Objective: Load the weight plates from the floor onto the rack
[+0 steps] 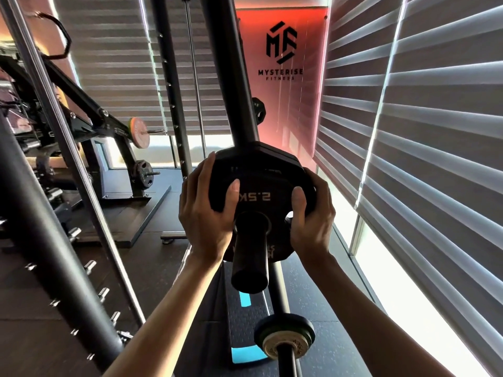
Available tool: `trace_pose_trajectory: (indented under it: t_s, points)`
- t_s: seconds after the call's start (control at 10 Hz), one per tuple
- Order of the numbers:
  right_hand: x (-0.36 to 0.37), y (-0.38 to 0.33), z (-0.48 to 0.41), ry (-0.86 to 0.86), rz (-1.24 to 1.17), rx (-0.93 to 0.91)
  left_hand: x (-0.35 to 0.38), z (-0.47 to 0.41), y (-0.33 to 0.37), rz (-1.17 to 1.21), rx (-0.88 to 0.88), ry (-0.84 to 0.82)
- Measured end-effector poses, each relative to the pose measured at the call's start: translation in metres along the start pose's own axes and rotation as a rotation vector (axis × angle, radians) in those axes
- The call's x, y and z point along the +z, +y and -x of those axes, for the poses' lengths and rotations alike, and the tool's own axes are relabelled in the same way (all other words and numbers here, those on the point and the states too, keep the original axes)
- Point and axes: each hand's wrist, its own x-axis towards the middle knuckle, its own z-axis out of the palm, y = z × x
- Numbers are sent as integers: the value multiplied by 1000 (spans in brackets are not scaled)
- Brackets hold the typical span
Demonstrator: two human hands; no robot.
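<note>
A black 2.5 kg weight plate sits on a black storage peg of the rack's upright post, with another plate edge behind it. My left hand grips the plate's left rim, thumb on its face. My right hand grips the right rim, thumb near a grip hole. The peg sticks out toward me through the plate's centre hole. On a lower peg hangs a second set of plates with a metal hub.
A thick padded bar and a chrome guide rod slant across the left. A plate-loaded machine stands at the back left. Window blinds close in on the right. A small plate hangs higher on the post.
</note>
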Motion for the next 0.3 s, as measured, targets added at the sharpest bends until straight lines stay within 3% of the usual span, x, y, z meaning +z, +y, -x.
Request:
trace_pose_trajectory:
  t_s: [0.3]
  points:
    - [-22, -31, -28, -177, 127, -39, -16, -43, 25, 67, -22, -101]
